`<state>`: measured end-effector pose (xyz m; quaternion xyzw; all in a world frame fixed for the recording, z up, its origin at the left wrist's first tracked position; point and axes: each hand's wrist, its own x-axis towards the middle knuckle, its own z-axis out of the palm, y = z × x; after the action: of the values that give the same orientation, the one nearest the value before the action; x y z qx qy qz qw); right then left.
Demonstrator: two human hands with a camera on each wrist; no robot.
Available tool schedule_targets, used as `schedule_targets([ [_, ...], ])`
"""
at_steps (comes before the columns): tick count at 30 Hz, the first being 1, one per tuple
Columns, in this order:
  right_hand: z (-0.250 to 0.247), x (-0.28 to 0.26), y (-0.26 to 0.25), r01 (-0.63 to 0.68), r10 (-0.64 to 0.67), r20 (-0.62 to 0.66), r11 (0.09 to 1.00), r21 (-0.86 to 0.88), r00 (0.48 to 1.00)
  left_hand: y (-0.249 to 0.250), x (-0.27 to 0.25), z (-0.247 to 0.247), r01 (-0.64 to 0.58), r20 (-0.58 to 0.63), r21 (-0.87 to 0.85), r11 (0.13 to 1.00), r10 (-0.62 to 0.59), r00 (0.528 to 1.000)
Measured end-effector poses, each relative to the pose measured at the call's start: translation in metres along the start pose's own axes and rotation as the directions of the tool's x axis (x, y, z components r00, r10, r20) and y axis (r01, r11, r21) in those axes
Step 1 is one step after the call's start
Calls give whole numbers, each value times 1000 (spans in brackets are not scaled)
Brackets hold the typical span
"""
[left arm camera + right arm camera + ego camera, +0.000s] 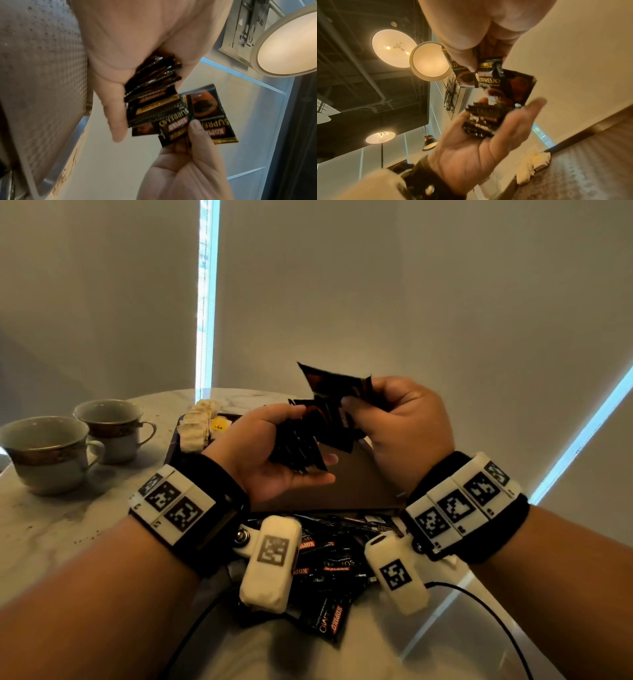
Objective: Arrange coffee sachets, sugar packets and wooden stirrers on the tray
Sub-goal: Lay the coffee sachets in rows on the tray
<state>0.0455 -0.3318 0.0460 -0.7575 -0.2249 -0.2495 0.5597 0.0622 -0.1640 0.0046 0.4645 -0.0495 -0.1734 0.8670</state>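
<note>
Above the dark tray [359,484], my left hand [274,453] grips a stack of several black coffee sachets [298,446] edge-on in its palm [150,86] [481,120]. My right hand [394,419] pinches a few more black sachets [335,392] between thumb and fingers, fanned out just above the stack [211,116] [489,78]. White sugar packets [198,422] lie in a row at the tray's far left corner [532,166]. More black sachets [329,566] lie in a loose heap on the table under my wrists. No wooden stirrers show.
Two grey teacups [44,453] [109,426] stand on the marble table [68,525] left of the tray. A black cable [486,604] trails from my right wrist across the near table. A wall with blinds stands close behind the table.
</note>
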Motion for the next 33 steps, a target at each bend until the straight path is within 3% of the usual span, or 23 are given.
schedule_targets([
  [4,15,-10,7,-55,51,84,997,52,995,-1,-2,2,-93,44,-104,990,98,994],
  [8,22,-12,11,-139,116,145,978,159,983,-3,-2,1,-92,51,-95,991,97,994],
  [20,19,0,16,-192,231,-81,922,337,970,-7,1,1,-129,53,-165,978,140,989],
  [22,13,0,12,-141,172,-119,962,233,978,-7,2,1,-145,9,-171,975,149,989],
  [24,3,1,11,-21,11,-146,998,-62,989,-8,4,0,-164,-39,-188,968,160,986],
  [26,-3,1,11,84,-113,-95,960,-268,989,-8,6,-1,-191,-64,-196,962,182,981],
  [33,0,-12,22,120,-24,275,932,-341,961,-10,4,2,-137,75,-84,987,144,987],
])
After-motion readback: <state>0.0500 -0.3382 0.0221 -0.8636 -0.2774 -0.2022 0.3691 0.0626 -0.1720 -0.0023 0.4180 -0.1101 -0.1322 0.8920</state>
